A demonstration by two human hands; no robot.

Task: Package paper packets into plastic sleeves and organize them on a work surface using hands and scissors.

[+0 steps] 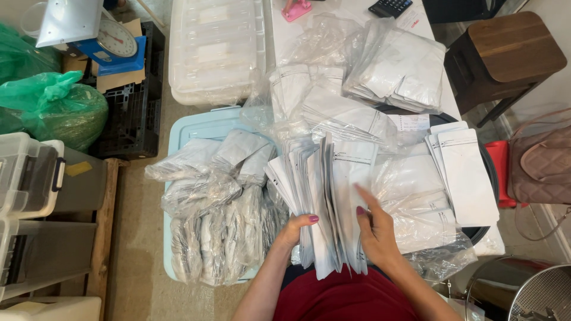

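Observation:
My left hand (295, 228) grips the lower left edge of a thick, fanned stack of white flat pouches (321, 196) held upright in front of me. My right hand (373, 226) rests against the stack's right face, fingers spread across the front pouch. To the right lies a neat pile of the same white pouches (467, 175) on a round dark surface. Further back on the white table (357, 12) sit more pouches in clear plastic bags (398, 68).
A light blue bin lid (196, 128) at left carries several clear bags of packed pouches (214, 208). Clear lidded boxes (217, 47), a blue kitchen scale (113, 44), green bags (53, 107), a black crate, a wooden stool (505, 50), a brown bag (544, 166) and a metal bin (523, 291) stand around.

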